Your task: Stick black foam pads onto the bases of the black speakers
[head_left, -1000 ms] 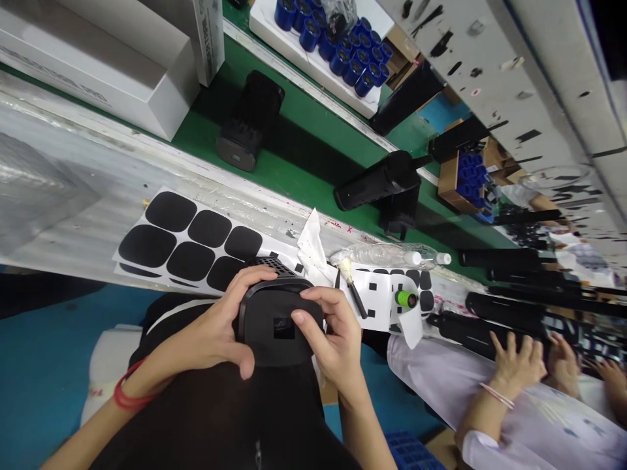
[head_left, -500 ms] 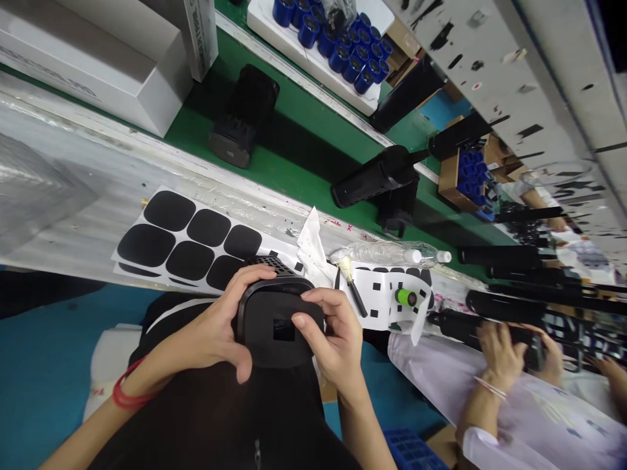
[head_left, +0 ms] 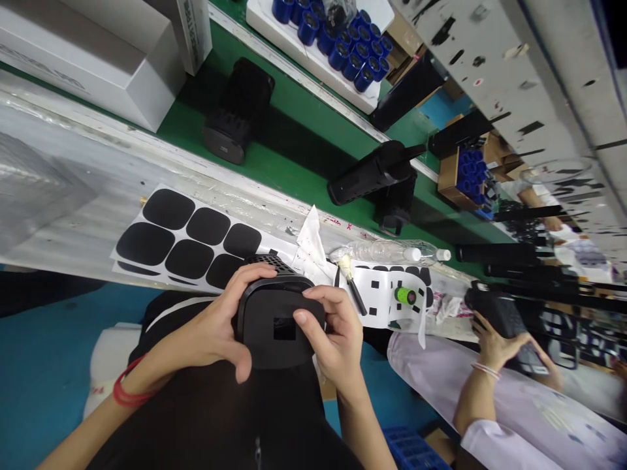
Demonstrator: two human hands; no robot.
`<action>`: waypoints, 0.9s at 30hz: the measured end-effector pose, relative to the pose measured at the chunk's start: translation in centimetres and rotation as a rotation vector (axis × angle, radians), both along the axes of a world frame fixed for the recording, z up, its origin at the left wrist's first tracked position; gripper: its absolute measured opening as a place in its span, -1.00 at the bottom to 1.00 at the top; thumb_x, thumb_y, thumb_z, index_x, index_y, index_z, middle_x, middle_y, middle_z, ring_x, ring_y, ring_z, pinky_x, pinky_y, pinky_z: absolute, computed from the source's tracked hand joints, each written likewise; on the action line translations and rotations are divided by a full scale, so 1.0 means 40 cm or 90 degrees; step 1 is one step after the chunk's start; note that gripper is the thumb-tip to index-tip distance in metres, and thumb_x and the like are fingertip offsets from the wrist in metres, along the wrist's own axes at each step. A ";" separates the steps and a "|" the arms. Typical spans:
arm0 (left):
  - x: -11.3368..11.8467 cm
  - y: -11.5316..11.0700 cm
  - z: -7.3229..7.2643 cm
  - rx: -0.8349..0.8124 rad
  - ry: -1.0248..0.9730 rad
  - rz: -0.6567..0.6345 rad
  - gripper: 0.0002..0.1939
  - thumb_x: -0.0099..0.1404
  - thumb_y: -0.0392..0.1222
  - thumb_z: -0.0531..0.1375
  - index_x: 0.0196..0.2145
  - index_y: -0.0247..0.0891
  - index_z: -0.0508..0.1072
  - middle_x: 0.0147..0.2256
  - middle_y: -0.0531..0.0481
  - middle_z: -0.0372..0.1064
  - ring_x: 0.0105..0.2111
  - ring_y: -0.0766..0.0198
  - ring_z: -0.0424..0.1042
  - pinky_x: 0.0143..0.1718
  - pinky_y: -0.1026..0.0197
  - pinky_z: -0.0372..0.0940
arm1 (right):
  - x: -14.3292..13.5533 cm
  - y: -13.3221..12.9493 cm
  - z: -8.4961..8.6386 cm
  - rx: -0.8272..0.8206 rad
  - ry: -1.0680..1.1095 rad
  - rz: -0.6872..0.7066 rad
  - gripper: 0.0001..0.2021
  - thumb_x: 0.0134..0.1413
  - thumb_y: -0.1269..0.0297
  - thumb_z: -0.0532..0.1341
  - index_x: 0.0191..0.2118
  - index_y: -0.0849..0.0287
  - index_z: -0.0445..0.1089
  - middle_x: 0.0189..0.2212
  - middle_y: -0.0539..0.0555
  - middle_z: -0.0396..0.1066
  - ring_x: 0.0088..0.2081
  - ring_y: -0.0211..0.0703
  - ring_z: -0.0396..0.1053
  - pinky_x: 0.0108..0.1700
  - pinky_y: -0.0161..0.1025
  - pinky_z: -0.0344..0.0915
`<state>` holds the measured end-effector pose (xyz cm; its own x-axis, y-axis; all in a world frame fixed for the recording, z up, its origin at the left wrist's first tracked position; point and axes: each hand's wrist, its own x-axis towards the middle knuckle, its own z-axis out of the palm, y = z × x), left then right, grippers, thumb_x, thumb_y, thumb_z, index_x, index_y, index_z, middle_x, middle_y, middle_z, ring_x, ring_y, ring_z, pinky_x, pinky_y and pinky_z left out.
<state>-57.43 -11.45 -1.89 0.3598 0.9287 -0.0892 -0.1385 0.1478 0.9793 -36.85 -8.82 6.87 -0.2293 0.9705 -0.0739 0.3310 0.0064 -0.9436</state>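
Close to my body, a black plastic housing [head_left: 269,346] shows its rounded-square end, with a small darker rectangle near the middle. Part of a perforated side is visible at its far edge. My left hand [head_left: 228,326] wraps its left side, fingers over the top edge and thumb off the face. On the right, my right hand [head_left: 337,329] grips the other side, its thumb on the end face beside the rectangle. Just beyond lies a sheet of black rounded-square stickers [head_left: 189,235].
A brush [head_left: 353,287], clear plastic bottles [head_left: 377,251] and a small green roll [head_left: 405,296] lie right of the stickers. Black housings [head_left: 238,111] stand on the green belt [head_left: 298,153]. A grey box [head_left: 122,72] is at upper left. A co-worker's hand [head_left: 494,346] holds another housing at right.
My hands and the housing stay nearly still. At right, the co-worker's hands have shifted and their black housing is now turned and tilted differently.
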 end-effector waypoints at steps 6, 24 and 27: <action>-0.003 -0.003 -0.001 -0.001 -0.006 -0.002 0.20 -0.28 0.51 0.35 0.31 0.20 0.11 0.32 -0.14 -0.09 0.33 -0.30 0.01 0.37 -0.28 -0.04 | -0.001 0.001 -0.002 0.016 -0.007 0.018 -0.78 0.26 0.32 0.31 -0.01 -0.05 0.39 -0.30 -0.06 0.53 -0.47 -0.29 0.39 -0.44 -0.34 0.31; -0.013 0.004 0.057 -0.076 0.000 -0.017 -0.59 0.51 0.09 -0.07 0.27 0.25 0.17 0.35 0.11 -0.02 0.42 -0.01 -0.11 0.44 -0.08 -0.14 | -0.006 -0.005 -0.008 0.037 -0.038 0.019 -0.77 0.29 0.33 0.28 0.02 -0.02 0.37 -0.18 0.00 0.56 -0.19 -0.18 0.58 -0.23 -0.31 0.53; -0.017 0.005 0.056 -0.068 0.000 -0.024 -0.58 0.50 0.07 -0.04 0.28 0.25 0.16 0.36 0.11 -0.03 0.42 0.00 -0.12 0.44 -0.05 -0.14 | -0.009 -0.003 -0.007 0.042 -0.041 0.021 -0.77 0.29 0.33 0.27 0.02 -0.03 0.37 -0.18 0.00 0.56 -0.17 -0.17 0.59 -0.21 -0.30 0.53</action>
